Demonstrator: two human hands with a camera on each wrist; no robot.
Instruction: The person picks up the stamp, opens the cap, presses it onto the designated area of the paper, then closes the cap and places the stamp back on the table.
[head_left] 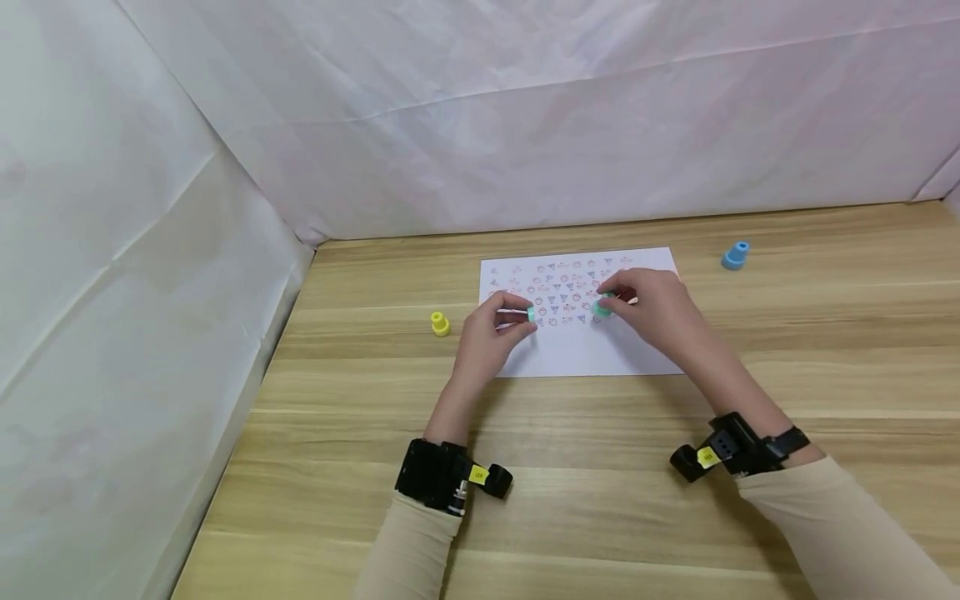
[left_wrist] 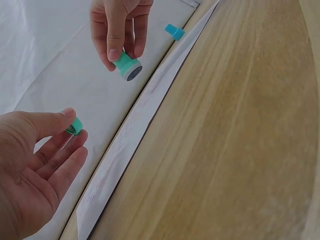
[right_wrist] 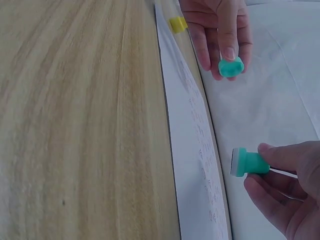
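A white paper sheet (head_left: 592,354) printed with rows of small red and blue stamp marks lies on the wooden table. Over it my right hand (head_left: 613,302) pinches a green stamp (head_left: 602,307) between thumb and fingers; the right wrist view shows this stamp (right_wrist: 248,162) with its flat face turned sideways, off the paper (right_wrist: 192,125). My left hand (head_left: 522,317) pinches a small green cap (head_left: 530,314), seen as a green cap (left_wrist: 75,126) between thumb and forefinger. The two hands hover a short gap apart above the sheet.
A yellow stamp (head_left: 440,323) stands on the table left of the sheet. A blue stamp (head_left: 736,255) stands at the far right. White cloth walls (head_left: 225,208) close the table at the back and left.
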